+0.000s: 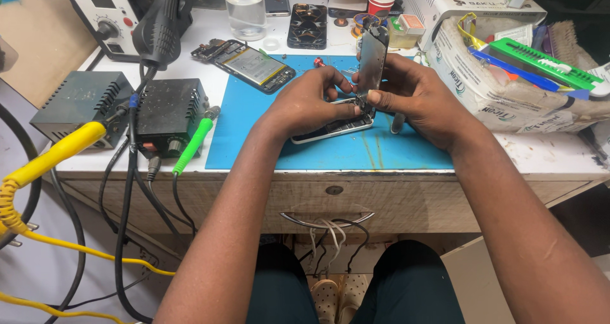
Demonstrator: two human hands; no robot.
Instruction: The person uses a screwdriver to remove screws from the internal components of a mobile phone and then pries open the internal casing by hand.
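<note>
Head view: the left hand [309, 101] pressed down on a phone body [332, 128] lying on the blue mat [254, 136], fingers closed on its upper edge. The right hand [412, 95] pinched the raised screen panel [372, 60], tilted up nearly vertical from the body. A second opened phone [253, 65] lay well apart, near the soldering station [170, 114].

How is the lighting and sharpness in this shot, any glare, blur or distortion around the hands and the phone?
Head view: even, soft light, with only faint shadows under the left hand and right hand on the blue mat. The phone and lifted screen look fairly sharp; mild glare on the glass. Wide-angle bending shows at the edges, and the forearms look stretched.
</note>
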